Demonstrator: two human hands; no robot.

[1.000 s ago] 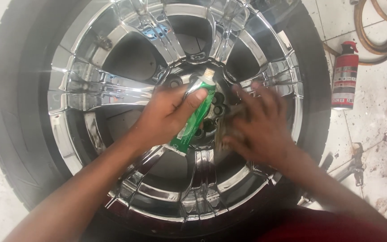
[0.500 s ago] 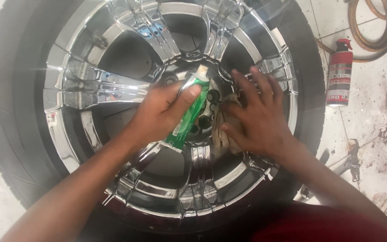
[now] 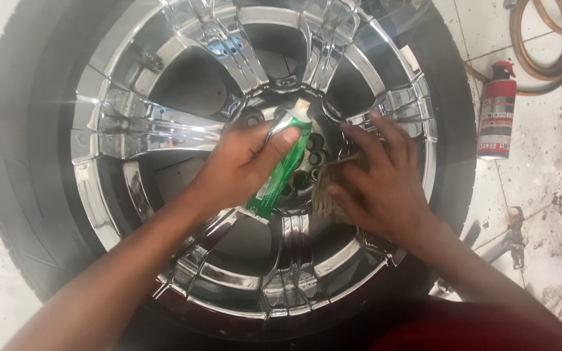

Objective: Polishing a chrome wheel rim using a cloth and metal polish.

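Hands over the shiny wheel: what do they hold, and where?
Left hand grips a green tube around its middle; right hand presses a dirty rag.

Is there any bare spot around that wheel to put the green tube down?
Bare floor shows right of the tire, below the spray can, and at lower left. The hub is crowded: left hand with green tube, right hand on a rag.

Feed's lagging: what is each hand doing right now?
Left hand: closed on the green tube.
Right hand: fingers spread, pressing a cloth against the wheel hub.
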